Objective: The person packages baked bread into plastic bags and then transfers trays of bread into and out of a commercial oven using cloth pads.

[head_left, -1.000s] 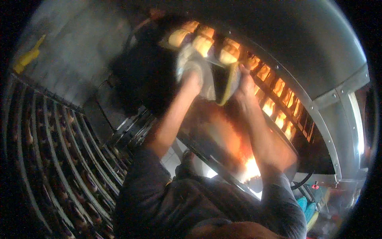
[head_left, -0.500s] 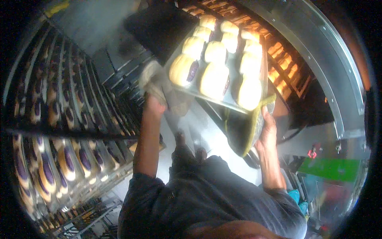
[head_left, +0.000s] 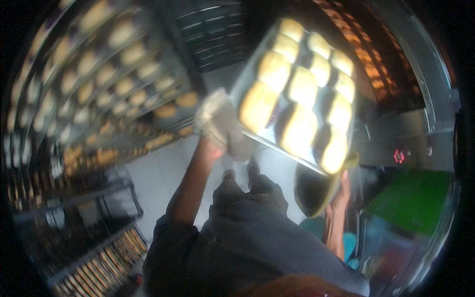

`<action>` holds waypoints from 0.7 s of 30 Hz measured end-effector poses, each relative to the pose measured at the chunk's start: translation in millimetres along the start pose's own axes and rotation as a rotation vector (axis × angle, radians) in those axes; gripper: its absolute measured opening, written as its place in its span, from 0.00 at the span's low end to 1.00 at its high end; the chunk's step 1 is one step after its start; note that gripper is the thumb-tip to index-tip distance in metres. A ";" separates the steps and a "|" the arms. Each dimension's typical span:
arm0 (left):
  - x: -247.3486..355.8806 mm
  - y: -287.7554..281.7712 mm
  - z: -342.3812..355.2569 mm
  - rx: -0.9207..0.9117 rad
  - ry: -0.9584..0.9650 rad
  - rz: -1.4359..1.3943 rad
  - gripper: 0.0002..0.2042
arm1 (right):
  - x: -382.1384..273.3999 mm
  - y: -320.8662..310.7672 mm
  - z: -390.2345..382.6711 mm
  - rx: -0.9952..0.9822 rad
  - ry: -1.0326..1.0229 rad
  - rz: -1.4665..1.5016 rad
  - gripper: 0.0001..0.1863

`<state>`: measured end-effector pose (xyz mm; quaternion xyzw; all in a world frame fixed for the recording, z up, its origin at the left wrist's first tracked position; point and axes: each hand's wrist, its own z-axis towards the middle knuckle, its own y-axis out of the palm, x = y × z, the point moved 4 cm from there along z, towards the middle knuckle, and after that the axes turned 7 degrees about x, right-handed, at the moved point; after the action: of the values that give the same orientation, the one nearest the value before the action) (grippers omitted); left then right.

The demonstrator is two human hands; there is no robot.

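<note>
A metal baking tray (head_left: 277, 147) hangs tilted in front of me, carrying rows of golden bread buns (head_left: 303, 88), some with purple at their sides. My left hand (head_left: 212, 147) is closed at the tray's left edge through a thick greyish oven cloth (head_left: 222, 121). At the near right corner my right hand (head_left: 339, 197) grips through a dark oven mitt (head_left: 312, 193) with a yellow-green border. The fingers of both hands are largely hidden behind the cloths. The tray is blurred by motion and bright with glare.
On the left stands a tall rack (head_left: 114, 69) with several trays of bread. A glowing oven (head_left: 366, 49) with more bread is at the upper right. Dark crates (head_left: 84, 213) lie lower left. A green panel (head_left: 410, 200) and red knob (head_left: 399, 156) are at right.
My view has turned to the right, away from the oven opening. The tray, still in both hands, is now farther from the oven and more tilted; the bread rack has come up at left.
</note>
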<state>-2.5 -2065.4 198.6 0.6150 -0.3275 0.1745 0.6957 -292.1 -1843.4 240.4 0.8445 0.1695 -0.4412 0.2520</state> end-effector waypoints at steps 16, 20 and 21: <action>-16.4 87.5 -337.1 0.547 0.419 0.753 0.21 | -80.6 -91.0 -1.1 -0.634 0.191 -0.255 0.23; 49.9 87.5 -420.4 0.720 0.513 0.816 0.21 | -59.2 -25.6 -57.2 -0.819 0.028 -0.346 0.20; 66.6 78.8 -443.7 0.781 0.543 0.829 0.21 | -48.5 -0.8 -68.5 -0.877 -0.028 -0.386 0.21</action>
<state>101.9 -1631.3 288.9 0.5794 -0.2627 0.6862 0.3528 -274.1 -1806.4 313.6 0.6055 0.4900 -0.3782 0.5002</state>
